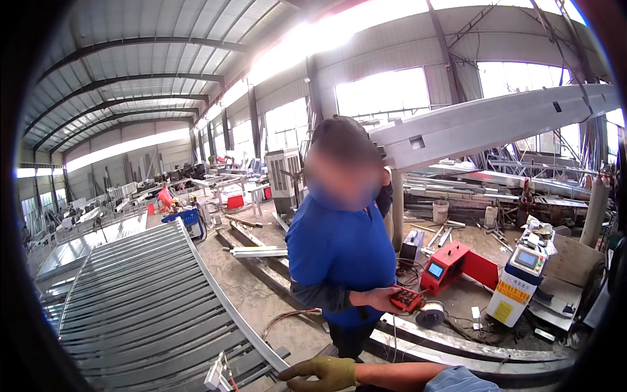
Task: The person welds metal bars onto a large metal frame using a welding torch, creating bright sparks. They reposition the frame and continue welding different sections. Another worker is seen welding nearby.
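While right hand [324,372], olive-gloved, rests loosely open on grey ribbed panel stack [150,307] | left hand unseen | co-worker grips red remote [406,299]

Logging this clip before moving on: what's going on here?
In a large metal workshop, the wearer's gloved right hand reaches in from the lower edge and rests by the corner of a grey slatted metal panel; the left hand is out of view. Facing the camera, a co-worker in a blue shirt holds a red handheld controller with buttons. Behind stand a red machine and a white unit with a screen.
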Motion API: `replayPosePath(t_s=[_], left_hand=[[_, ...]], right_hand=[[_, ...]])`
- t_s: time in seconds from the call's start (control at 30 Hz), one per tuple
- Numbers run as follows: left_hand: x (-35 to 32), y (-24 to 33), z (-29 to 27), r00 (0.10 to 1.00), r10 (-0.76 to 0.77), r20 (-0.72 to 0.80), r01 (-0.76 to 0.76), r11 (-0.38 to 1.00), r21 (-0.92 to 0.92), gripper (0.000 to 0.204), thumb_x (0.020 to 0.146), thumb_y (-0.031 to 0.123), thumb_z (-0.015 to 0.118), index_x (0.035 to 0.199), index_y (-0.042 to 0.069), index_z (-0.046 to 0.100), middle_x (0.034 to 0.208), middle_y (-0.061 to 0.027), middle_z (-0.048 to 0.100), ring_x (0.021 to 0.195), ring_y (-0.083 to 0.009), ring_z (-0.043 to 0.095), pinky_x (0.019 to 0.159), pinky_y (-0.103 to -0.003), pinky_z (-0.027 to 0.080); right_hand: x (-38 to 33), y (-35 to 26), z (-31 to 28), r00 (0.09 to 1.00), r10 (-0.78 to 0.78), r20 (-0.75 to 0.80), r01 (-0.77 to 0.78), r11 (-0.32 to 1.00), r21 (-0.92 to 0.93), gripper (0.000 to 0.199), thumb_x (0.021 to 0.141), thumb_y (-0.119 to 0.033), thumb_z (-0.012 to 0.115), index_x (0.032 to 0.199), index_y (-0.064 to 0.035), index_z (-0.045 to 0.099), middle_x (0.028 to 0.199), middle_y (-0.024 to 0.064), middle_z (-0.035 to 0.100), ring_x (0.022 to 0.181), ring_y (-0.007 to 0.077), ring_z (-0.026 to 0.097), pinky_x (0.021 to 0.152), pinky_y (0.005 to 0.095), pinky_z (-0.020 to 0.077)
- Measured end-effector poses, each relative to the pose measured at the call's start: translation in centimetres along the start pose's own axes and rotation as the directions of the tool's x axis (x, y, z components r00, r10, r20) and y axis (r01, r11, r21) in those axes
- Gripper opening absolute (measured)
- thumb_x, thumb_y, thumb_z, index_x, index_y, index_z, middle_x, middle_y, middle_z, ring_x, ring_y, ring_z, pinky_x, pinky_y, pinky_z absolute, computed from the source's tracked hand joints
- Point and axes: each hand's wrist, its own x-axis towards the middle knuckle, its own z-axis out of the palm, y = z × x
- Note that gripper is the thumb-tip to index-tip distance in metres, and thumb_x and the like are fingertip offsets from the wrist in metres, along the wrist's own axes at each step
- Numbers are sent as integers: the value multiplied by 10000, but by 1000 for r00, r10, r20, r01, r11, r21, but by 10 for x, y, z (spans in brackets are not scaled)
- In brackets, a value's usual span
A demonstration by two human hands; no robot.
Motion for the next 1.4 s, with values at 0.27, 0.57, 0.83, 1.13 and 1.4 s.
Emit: replayPosePath(t_s=[0.27,0.57,0.83,1.13,1.4], left_hand=[[-4,-2,-21,967,253,-18,-250,962,111,359,921,195,804,1141,-29,630,935,-82,666,719,-196,619,644,-384,542],[1,2,-14,870,493,5,-431,755,494,548,908,334,839,1271,-46,682,1097,-212,731,938,-340,698,882,-504,582],[-12,47,3,985,173,22,-167,899,405,529,900,276,843,1286,-38,665,1130,-201,729,960,-333,699,876,-489,581],[-22,73,16,999,21,47,-38,913,407,519,890,210,849,1303,-30,647,1166,-189,727,984,-325,701,868,-473,580],[8,6,-7,981,-113,161,102,992,73,521,882,152,854,1319,-22,630,1199,-177,725,1005,-318,703,862,-458,579]], right_hand=[[-60,38,85,731,668,137,-646,615,452,568,1041,-435,694,1495,-98,637,1055,40,754,807,119,690,708,321,586],[-77,77,135,815,401,418,-438,899,-9,718,996,-557,658,1520,-68,602,1424,209,692,1341,347,645,1140,458,485],[-84,87,126,811,492,318,-537,841,67,721,984,-563,661,1515,-78,607,1413,202,700,1329,344,653,1130,457,493],[-103,99,125,766,588,261,-628,771,105,724,971,-570,665,1510,-89,613,1400,195,709,1314,342,662,1119,456,502],[-110,128,162,768,554,323,-618,772,147,727,960,-577,668,1505,-98,619,1388,189,717,1302,339,669,1109,455,510]])
